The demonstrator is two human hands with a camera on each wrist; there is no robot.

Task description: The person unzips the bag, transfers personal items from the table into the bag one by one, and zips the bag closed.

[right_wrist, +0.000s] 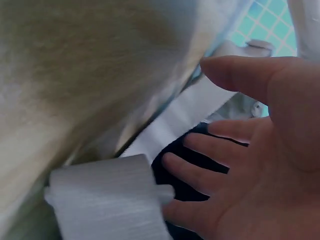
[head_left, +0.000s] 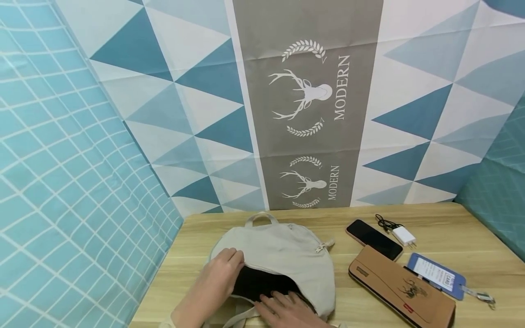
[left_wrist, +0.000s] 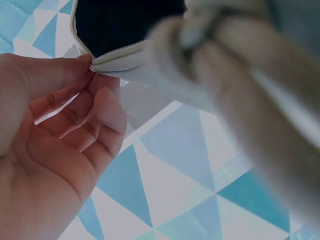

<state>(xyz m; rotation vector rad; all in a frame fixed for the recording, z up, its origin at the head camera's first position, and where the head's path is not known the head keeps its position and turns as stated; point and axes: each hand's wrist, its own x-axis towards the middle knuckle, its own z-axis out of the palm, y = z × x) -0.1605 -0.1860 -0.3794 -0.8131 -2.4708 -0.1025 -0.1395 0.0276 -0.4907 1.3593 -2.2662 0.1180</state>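
Observation:
A cream backpack (head_left: 283, 246) lies on the wooden table, its zipped mouth gaping to show a dark lining (head_left: 262, 282). At the left end of that mouth, my left hand (head_left: 221, 275) pinches the zippered edge (left_wrist: 122, 56) between thumb and fingers, as the left wrist view shows closely. My right hand (head_left: 287, 312) lies at the lower lip of the opening with its fingers spread and extended. In the right wrist view those fingers (right_wrist: 197, 175) reach past a pale strap (right_wrist: 172, 122) near a grey webbing piece (right_wrist: 107, 200). Part of the strap blurs across the left wrist view.
Right of the backpack lie a brown wallet (head_left: 393, 282), a black-screened phone (head_left: 373, 239), a white charger plug (head_left: 404, 236) with black cable, and a blue card holder (head_left: 439, 275) with a clip. Patterned cloth walls stand behind and to the left of the table (head_left: 463, 232).

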